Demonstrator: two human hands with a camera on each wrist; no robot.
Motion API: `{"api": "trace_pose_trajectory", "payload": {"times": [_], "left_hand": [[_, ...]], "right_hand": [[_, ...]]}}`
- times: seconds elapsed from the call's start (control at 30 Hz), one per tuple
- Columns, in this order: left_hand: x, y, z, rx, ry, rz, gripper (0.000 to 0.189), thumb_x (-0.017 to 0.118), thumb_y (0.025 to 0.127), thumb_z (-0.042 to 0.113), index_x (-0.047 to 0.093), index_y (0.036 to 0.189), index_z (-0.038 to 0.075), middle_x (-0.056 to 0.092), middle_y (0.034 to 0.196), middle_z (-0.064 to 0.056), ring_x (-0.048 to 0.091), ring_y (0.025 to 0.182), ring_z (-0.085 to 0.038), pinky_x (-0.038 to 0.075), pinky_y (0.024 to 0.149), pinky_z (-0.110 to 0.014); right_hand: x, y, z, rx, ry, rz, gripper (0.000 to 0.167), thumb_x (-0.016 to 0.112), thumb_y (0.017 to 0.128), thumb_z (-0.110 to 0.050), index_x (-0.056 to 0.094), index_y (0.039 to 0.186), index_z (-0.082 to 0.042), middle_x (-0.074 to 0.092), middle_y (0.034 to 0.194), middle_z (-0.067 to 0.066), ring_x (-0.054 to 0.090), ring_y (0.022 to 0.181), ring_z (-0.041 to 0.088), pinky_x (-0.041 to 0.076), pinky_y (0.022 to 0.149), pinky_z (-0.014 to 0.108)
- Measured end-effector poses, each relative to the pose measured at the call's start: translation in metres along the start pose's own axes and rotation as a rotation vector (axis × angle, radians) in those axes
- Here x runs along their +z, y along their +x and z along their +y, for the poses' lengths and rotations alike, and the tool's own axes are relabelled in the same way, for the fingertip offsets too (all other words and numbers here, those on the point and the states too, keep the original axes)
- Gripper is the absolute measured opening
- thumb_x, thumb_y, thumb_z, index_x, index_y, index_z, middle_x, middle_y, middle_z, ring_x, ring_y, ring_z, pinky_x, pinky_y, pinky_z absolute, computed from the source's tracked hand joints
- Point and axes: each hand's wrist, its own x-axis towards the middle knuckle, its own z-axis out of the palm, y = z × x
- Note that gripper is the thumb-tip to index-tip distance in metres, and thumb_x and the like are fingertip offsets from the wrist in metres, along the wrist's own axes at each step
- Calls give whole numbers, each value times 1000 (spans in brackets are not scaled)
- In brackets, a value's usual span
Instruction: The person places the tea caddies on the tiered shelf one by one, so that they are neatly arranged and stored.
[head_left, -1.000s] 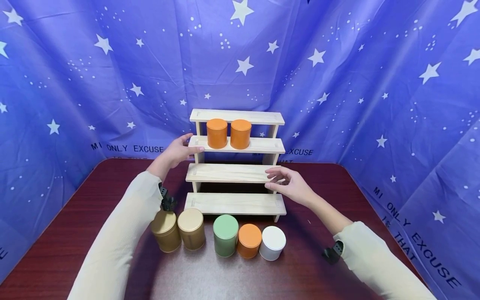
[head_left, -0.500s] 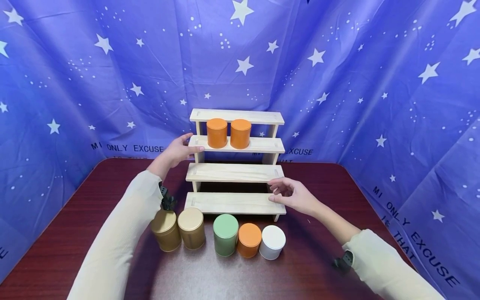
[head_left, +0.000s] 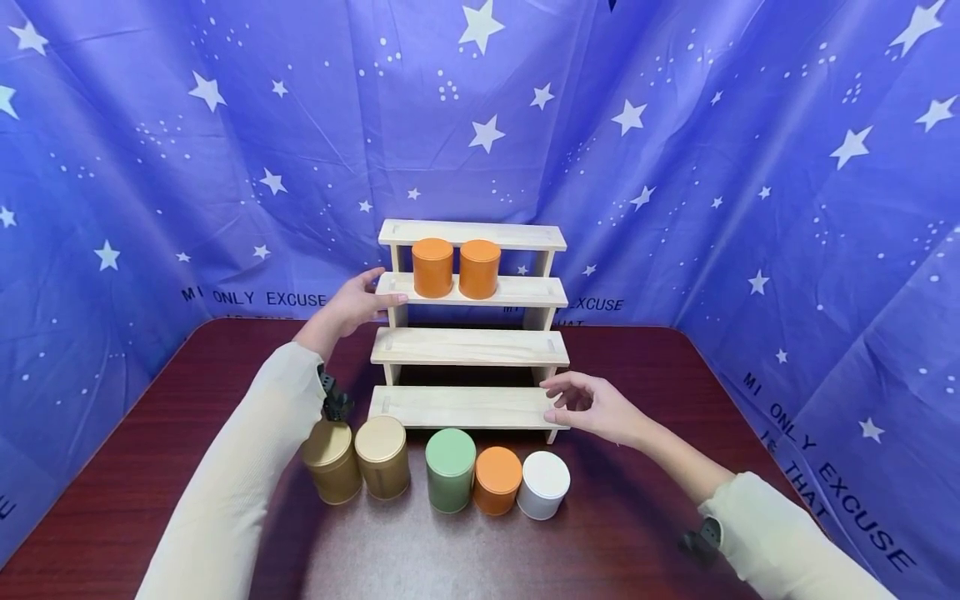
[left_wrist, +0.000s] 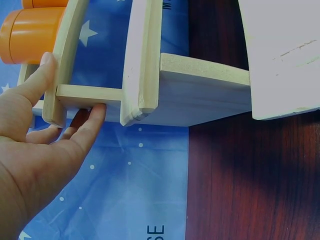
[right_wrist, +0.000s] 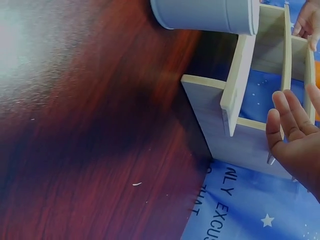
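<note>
A light wooden stepped display shelf (head_left: 465, 346) with several tiers stands at the back of the table. My left hand (head_left: 351, 305) grips the left end of its second tier from the top. In the left wrist view the thumb (left_wrist: 46, 64) lies on the board's upper side, and the other fingers (left_wrist: 90, 125) reach underneath against the side support. Two orange tins (head_left: 432, 268) stand side by side on that same tier. By the right end of the lowest tier, my right hand (head_left: 600, 407) hangs with loosely bent fingers and holds nothing.
In front of the shelf stand two gold tins (head_left: 382, 458), a green tin (head_left: 451, 471), another orange tin (head_left: 498, 481) and a white tin (head_left: 543, 485). They rest on the dark red table (head_left: 420, 558). A blue star-patterned cloth (head_left: 315, 125) hangs behind and around.
My right hand has come down along the shelf's right side, from the second-lowest tier to the lowest, and slightly rightward. The left hand and the tins stay in place.
</note>
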Motion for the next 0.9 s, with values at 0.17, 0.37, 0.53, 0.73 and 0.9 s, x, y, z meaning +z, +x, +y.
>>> {"api": "trace_pose_trajectory", "payload": {"times": [0.17,0.37,0.53,0.73,0.9], "left_hand": [[0,1,0,5,-5,-1,91,67,87,17,3,152,13,24,150,-25,41,130,-38,40,107,-47],[0,2,-2,11,-6,-1,90,66,88,17,3,152,12,23,150,-25,40,131,-38,39,107,-47],[0,2,-2,13,0,7,90,67,88,18,4,152,13,25,150,-24,42,130,-37,41,106,-47],[0,2,-2,19,12,13,89,66,88,17,5,152,13,26,149,-24,42,129,-37,41,106,-47],[0,1,-3,22,9,5,90,66,88,18,3,152,12,24,150,-25,41,130,-38,41,106,-47]], "right_hand": [[2,-9,2,-1,-2,-42,47,74,80,-22,59,120,-5,63,108,17,61,86,15,49,66,22],[5,-18,7,-18,-12,-92,46,76,78,-21,59,118,-5,63,108,13,60,88,21,50,64,23],[6,-25,10,-9,-13,-130,46,77,77,-22,59,117,-7,63,111,13,59,91,19,50,65,22],[9,-32,13,-15,-6,-181,46,78,75,-23,60,116,-12,62,112,18,57,94,27,51,66,25],[10,-37,16,-17,-5,-221,47,79,74,-24,59,116,-14,61,115,18,57,94,26,51,66,31]]}}
